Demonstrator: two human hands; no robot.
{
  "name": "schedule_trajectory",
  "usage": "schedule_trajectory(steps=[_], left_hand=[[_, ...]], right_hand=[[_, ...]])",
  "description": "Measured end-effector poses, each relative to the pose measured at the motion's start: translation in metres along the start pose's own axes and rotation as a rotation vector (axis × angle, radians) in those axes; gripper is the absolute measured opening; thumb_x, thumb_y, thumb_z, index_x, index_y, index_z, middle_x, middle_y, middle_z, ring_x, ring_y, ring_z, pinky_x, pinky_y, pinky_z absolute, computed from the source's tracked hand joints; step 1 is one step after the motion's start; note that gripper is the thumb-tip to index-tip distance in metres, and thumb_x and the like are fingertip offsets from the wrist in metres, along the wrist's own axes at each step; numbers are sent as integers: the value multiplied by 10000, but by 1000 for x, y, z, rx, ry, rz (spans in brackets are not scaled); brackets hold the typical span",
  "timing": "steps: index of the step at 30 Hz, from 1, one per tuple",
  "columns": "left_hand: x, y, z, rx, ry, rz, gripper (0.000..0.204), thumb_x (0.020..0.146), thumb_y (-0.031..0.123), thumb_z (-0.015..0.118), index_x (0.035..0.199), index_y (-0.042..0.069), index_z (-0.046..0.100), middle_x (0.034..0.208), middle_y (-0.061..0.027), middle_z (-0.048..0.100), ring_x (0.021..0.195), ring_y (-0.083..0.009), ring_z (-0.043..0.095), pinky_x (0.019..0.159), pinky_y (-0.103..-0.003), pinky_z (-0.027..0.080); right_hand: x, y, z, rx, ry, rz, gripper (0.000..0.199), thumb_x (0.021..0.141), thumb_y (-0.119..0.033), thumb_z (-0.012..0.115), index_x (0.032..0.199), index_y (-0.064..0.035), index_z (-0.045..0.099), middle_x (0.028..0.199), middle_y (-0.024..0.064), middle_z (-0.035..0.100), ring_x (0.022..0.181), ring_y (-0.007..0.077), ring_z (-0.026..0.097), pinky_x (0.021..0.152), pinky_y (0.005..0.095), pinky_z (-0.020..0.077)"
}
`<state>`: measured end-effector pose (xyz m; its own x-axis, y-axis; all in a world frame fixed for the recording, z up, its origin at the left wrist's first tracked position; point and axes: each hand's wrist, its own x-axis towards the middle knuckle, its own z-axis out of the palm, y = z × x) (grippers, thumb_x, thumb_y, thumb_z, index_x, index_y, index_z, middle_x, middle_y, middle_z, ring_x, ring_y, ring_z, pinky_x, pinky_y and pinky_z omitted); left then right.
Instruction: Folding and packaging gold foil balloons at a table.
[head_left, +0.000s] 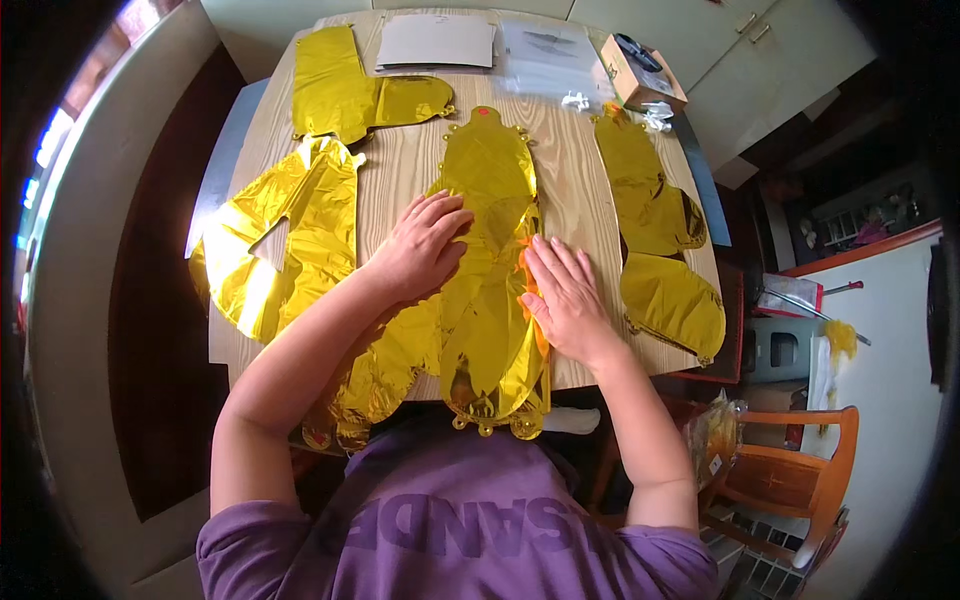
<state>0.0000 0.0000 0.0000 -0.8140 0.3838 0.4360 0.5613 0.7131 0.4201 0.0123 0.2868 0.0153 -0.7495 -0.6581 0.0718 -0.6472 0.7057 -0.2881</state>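
A long, flat gold foil balloon (487,160) with round tabs along its rim lies in the middle of the table, its near end close to my body. My left hand (425,245) rests at its left side, fingers bent and close together on the foil. Flat along the right edge lies my right hand (570,300), fingers stretched out. Beside that palm, an orange strip (533,320) shows, partly hidden. More crumpled gold foil (395,355) spreads under my left forearm and toward the table's near edge.
Other flat gold foil balloons lie around: an angular one (335,85) at far left, a shiny looped one (315,220) nearer, a curved one (650,205) at right. Behind are grey sheets (437,42), clear plastic packets (545,60) and a cardboard box (640,85). A wooden chair (790,470) stands right.
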Motion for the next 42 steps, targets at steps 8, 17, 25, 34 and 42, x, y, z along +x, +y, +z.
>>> schedule_trajectory(steps=[8,17,25,34,42], left_hand=[[0,0,-2,-45,54,-36,419,909,84,633,1315,11,564,1364,-237,530,1279,-435,514,1070,-481,439],[2,-2,-2,-26,23,-9,336,943,72,605,1272,7,584,1333,-215,553,1280,-425,511,1106,-476,411],[2,1,-5,-47,10,-51,334,951,67,596,1279,9,587,1332,-203,557,1292,-411,506,1115,-467,407],[4,11,-19,257,-148,-70,418,964,166,601,1362,44,560,1445,-182,519,1394,-374,438,1190,-528,305],[-24,2,-32,78,-113,-78,442,933,156,622,1344,19,540,1406,-198,519,1389,-390,425,1193,-511,306]], right_hand=[[2,-6,2,-11,12,6,607,1056,-388,449,1539,-28,376,1648,153,283,1536,342,208,1252,516,99],[4,-10,-1,23,-28,8,635,1058,-402,447,1552,-15,345,1653,169,261,1542,346,189,1255,516,88],[8,-13,2,30,-45,-5,650,1062,-404,439,1560,-5,317,1660,180,233,1546,348,175,1259,511,80],[7,-11,2,23,-38,-10,656,1055,-398,460,1557,-1,321,1652,190,245,1543,347,186,1255,514,94],[10,-10,3,-1,-2,-42,630,1058,-393,469,1551,-20,346,1643,168,281,1537,329,216,1252,504,123]])
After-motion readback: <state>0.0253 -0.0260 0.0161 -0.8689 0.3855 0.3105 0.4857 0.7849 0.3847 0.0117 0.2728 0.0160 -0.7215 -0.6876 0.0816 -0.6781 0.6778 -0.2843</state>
